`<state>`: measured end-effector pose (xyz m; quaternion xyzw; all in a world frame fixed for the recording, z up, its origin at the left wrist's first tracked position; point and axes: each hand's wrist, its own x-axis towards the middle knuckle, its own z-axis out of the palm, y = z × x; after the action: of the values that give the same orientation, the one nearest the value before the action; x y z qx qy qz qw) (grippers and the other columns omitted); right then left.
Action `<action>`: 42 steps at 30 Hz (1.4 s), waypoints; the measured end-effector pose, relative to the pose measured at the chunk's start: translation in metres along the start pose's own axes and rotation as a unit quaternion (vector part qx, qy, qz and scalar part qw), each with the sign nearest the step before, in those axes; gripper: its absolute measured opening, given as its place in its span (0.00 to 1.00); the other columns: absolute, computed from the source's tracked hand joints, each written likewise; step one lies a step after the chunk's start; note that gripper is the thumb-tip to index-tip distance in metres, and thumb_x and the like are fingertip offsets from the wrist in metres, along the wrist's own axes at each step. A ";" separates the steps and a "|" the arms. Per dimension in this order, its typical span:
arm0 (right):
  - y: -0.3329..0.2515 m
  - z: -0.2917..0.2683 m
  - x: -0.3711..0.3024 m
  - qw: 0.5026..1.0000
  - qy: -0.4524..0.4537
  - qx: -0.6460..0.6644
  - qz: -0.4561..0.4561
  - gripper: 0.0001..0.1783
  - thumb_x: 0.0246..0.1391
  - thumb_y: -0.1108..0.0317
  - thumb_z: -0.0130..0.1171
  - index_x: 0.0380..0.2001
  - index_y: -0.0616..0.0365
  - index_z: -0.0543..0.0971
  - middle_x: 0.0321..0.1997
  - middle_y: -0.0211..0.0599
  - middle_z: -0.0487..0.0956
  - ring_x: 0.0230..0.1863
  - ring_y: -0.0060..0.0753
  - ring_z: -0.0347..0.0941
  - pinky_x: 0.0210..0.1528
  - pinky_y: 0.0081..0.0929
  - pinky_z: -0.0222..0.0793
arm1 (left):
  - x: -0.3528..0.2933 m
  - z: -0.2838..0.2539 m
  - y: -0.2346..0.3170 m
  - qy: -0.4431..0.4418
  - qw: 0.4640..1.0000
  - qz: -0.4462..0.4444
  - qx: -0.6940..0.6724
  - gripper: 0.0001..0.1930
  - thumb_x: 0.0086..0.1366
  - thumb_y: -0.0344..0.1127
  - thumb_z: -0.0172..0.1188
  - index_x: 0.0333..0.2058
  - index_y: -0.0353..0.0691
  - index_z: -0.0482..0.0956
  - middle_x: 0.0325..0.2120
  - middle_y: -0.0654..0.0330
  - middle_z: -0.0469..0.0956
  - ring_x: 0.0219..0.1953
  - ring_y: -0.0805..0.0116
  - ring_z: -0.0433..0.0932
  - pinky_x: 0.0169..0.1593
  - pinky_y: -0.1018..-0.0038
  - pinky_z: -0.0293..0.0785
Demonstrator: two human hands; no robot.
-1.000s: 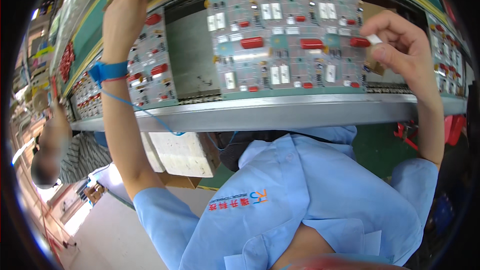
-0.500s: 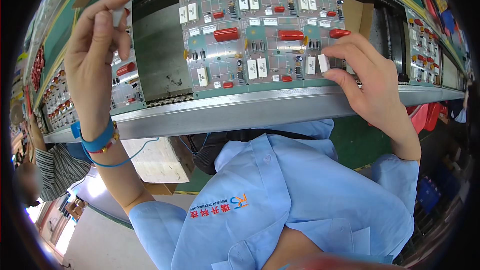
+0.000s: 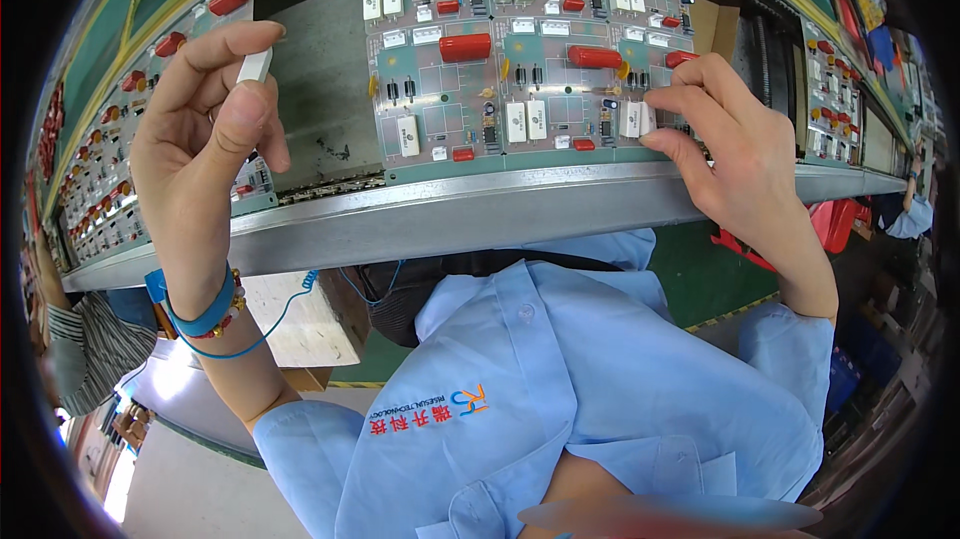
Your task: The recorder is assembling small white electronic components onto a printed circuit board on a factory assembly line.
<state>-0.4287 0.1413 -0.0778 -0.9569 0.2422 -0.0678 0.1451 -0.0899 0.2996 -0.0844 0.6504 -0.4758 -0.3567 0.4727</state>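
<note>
A: Where is the white block nearest the right hand?
B: The right hand [image 3: 735,144] has that white block [image 3: 648,120] at its fingertips, pinched between thumb and index finger. It is at the lower right corner of the middle circuit board panel [image 3: 440,84], just beside a matching block [image 3: 630,120] on its left. I cannot tell whether it is fully seated.
A: And the left hand?
B: The left hand [image 3: 205,129] pinches a second white block [image 3: 256,66] between thumb and index finger, well apart from the middle panel, to its left. Its other fingers are loosely curled.
A: How are the arms posed?
B: Both elbows are bent. The right forearm comes in from the right, back of the hand showing, fingers pointing left. The left forearm rises from the lower left, with a blue wristband [image 3: 207,317], above the metal rail's [image 3: 480,197] near side.
</note>
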 end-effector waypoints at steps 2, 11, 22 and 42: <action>-0.001 0.001 0.000 1.000 0.001 -0.007 -0.003 0.14 0.45 0.73 0.70 0.37 0.60 0.80 0.39 0.36 0.75 0.32 0.41 0.76 0.30 0.31 0.72 | -0.001 0.004 0.003 -0.001 1.000 -0.009 -0.009 0.23 0.67 0.40 0.65 0.55 0.31 0.75 0.34 0.60 0.81 0.24 0.78 0.76 0.31 0.84 0.70; -0.001 -0.011 0.006 0.998 0.024 0.031 -0.043 0.13 0.48 0.72 0.69 0.40 0.59 0.83 0.36 0.35 0.77 0.32 0.37 0.78 0.29 0.27 0.73 | -0.023 0.022 0.020 -0.004 0.993 -0.106 -0.057 0.20 0.67 0.27 0.61 0.57 0.32 0.73 0.34 0.59 0.79 0.25 0.79 0.74 0.29 0.84 0.69; 0.017 -0.005 0.005 0.989 -0.006 0.143 -0.038 0.18 0.57 0.75 0.61 0.52 0.65 0.79 0.43 0.44 0.75 0.40 0.38 0.74 0.39 0.26 0.71 | -0.028 0.048 0.007 -0.033 0.954 0.060 0.291 0.15 0.58 0.22 0.64 0.45 0.38 0.81 0.34 0.58 0.75 0.31 0.63 0.77 0.33 0.72 0.72; 0.027 0.000 0.000 0.989 -0.008 0.140 -0.041 0.20 0.56 0.76 0.61 0.52 0.66 0.79 0.46 0.46 0.76 0.44 0.42 0.76 0.44 0.29 0.73 | -0.023 0.057 0.018 -0.056 0.845 0.158 0.508 0.17 0.55 0.25 0.67 0.45 0.41 0.81 0.38 0.59 0.77 0.35 0.59 0.74 0.39 0.67 0.70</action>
<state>-0.4408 0.1187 -0.0867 -0.9367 0.1900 -0.0991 0.2770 -0.1536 0.3040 -0.0835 0.6940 -0.7128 -0.0214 0.0986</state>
